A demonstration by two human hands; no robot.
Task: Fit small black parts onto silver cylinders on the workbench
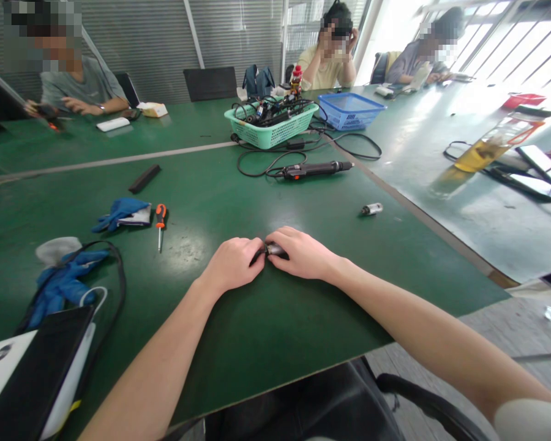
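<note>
Both my hands rest close together on the green table [239,318]. My left hand [233,263] is curled into a loose fist, and my right hand [300,252] is closed too. Between them they pinch a small grey and black cylindrical part [272,249], mostly hidden by the fingers. A similar small silver part [371,209] lies on the table to the right. An orange-handled screwdriver [160,225] lies to the left of my hands.
A corded electric screwdriver [316,169] lies farther back, before a teal basket [274,124] of cables and a blue basket [350,110]. Blue gloves [119,213], a black bar [144,177] and a white-and-black device [22,373] lie left. Three people sit at the far side.
</note>
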